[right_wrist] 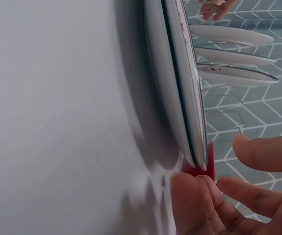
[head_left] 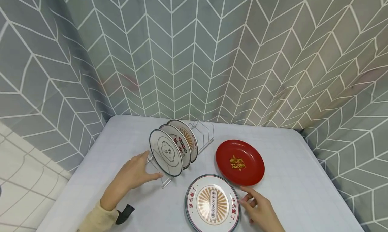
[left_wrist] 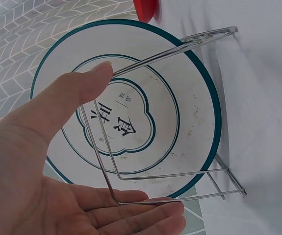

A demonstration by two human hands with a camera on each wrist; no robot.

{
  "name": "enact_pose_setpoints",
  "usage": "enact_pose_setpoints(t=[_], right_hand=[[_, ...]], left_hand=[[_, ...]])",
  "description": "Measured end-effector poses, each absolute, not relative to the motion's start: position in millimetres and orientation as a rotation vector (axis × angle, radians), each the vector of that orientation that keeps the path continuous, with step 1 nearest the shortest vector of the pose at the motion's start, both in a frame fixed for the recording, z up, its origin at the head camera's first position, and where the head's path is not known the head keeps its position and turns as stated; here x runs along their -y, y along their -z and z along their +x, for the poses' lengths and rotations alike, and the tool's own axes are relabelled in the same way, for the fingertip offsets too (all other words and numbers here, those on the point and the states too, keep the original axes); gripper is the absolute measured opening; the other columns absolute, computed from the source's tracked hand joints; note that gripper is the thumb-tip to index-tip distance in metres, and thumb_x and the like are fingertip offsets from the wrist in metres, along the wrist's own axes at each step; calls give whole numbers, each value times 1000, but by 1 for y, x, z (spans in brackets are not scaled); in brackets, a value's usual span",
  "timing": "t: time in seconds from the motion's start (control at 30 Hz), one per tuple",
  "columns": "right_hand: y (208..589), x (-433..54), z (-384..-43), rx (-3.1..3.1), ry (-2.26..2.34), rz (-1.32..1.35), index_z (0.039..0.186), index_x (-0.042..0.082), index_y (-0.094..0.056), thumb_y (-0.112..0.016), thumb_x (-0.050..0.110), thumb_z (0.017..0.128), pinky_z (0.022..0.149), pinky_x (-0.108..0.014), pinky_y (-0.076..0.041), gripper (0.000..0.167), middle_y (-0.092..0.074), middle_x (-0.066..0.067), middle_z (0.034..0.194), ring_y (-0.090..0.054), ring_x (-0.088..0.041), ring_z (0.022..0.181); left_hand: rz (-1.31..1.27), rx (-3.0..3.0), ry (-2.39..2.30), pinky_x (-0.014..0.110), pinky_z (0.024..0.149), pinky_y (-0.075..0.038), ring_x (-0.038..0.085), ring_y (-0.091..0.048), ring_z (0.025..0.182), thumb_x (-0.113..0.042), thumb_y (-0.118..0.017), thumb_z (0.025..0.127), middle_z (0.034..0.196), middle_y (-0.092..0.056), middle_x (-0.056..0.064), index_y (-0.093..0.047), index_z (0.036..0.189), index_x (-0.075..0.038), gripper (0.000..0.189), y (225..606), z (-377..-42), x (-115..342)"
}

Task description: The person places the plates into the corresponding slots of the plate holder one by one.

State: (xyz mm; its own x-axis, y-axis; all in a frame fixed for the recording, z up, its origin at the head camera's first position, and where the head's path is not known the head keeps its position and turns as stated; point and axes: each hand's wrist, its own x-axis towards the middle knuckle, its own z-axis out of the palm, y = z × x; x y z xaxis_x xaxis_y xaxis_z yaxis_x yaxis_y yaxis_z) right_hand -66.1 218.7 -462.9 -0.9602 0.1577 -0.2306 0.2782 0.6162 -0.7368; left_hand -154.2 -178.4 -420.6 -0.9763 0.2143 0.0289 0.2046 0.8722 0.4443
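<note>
A wire dish rack [head_left: 169,182] holds three white plates on edge. The nearest plate [left_wrist: 163,122] has a teal rim and dark characters. My left hand [head_left: 136,171] holds the rack's near end across its width, the thumb at one wire upright and the fingers along the other. On the table lies a stack of white plates [head_left: 213,205], the top one with a sunburst print and red characters. Close to the stack's right edge is my right hand [head_left: 259,210], fingers bent and thumb apart; contact with the rim is unclear. A red plate [head_left: 250,161] lies behind the stack.
The white-covered table [head_left: 291,178] stands against a grey curtain [head_left: 212,56] with a white chevron pattern. Bare slots of the rack [head_left: 206,137] extend toward the back. A black strap end [head_left: 125,214] hangs by the left wrist.
</note>
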Motion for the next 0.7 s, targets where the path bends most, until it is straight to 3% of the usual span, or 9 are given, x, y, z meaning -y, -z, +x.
enact_pose_setpoints(t=[0.23, 0.43, 0.7], right_hand=[[471, -215, -73, -2670, 1245, 158, 131, 6, -58, -79, 19, 81, 45, -23, -48, 56, -54, -2, 82, -48, -11, 56], [475, -225, -75, -2589, 1293, -11, 131, -5, -54, -75, 14, 85, 43, -24, -48, 54, -53, -4, 85, -48, -8, 52], [451, -249, -78, -2430, 1461, 248, 141, -1, -46, -65, 11, 92, 50, -27, -54, 54, -59, -10, 95, -60, -17, 70]], left_hand=[[305, -3005, -724, 59, 100, -46, 51, -53, 122, -52, -81, 72, 133, -53, 37, -41, 137, 19, 105, 424, -153, 179], [300, -3005, -725, 59, 100, -46, 51, -52, 123, -52, -81, 72, 134, -52, 36, -41, 137, 19, 104, 424, -154, 179], [287, -3004, -717, 59, 100, -46, 50, -52, 123, -54, -81, 71, 134, -52, 36, -42, 137, 18, 105, 423, -155, 178]])
